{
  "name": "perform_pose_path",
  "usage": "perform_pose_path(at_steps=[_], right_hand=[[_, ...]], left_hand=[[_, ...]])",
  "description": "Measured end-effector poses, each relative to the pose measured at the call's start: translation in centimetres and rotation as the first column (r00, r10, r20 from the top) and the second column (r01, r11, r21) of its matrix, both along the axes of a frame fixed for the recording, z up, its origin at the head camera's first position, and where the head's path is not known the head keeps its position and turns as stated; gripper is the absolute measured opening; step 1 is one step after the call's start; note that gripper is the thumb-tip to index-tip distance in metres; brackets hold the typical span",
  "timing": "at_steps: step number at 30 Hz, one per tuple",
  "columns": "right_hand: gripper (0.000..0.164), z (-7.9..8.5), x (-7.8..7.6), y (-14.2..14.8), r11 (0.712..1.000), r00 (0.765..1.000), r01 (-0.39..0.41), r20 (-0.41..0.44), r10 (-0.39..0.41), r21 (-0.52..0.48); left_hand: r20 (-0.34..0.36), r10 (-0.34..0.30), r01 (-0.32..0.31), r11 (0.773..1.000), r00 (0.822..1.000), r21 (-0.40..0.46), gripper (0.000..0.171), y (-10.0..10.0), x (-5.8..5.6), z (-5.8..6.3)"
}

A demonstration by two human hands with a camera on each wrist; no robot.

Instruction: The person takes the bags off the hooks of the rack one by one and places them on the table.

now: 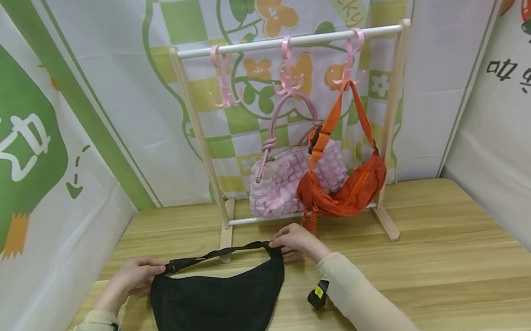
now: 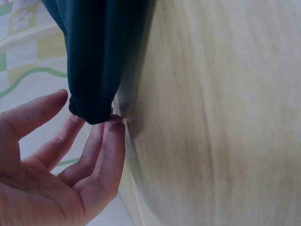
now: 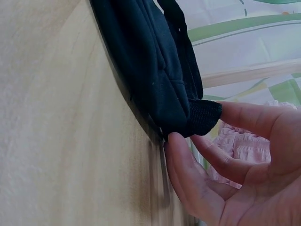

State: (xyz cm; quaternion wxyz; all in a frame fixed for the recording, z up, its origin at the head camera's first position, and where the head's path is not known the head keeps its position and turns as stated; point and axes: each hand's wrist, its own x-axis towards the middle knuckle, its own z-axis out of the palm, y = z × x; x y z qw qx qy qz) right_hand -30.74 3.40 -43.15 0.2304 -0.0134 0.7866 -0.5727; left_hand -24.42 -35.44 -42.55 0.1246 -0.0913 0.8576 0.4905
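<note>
A black crescent-shaped shoulder bag (image 1: 218,313) lies on the table near its front, with its strap (image 1: 221,253) stretched along the far side. At the bag's left upper corner my left hand (image 1: 133,279) holds the end by the strap. In the left wrist view the thumb and fingers of my left hand (image 2: 70,165) meet around that dark corner. My right hand (image 1: 299,242) pinches the opposite corner. Up close, the thumb of my right hand (image 3: 244,160) presses the woven strap webbing (image 3: 206,115), with fingers beneath the bag.
Behind the bag stands a wooden rack (image 1: 200,134) with a metal top bar and pink hooks (image 1: 225,85). A pink puffy handbag (image 1: 277,183) and an orange waist bag (image 1: 347,191) hang from it. The rack's left foot (image 1: 226,241) reaches near the strap. Printed cloth surrounds the table.
</note>
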Motion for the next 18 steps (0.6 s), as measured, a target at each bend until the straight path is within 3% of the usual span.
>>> perform_pose_path(at_steps=[12,18], right_hand=[[0.026,0.24,-0.01,0.32,0.999,0.998,-0.001,-0.070,0.004,0.034],[0.026,0.74,-0.11,0.67,0.997,0.995,-0.016,-0.101,0.024,0.076]], left_hand=[[-0.016,-0.026,0.025,0.999,1.000,-0.030,0.040,-0.19,0.24,0.43],[-0.063,-0.010,0.009,1.000,0.998,-0.018,0.039,0.13,-0.20,0.67]])
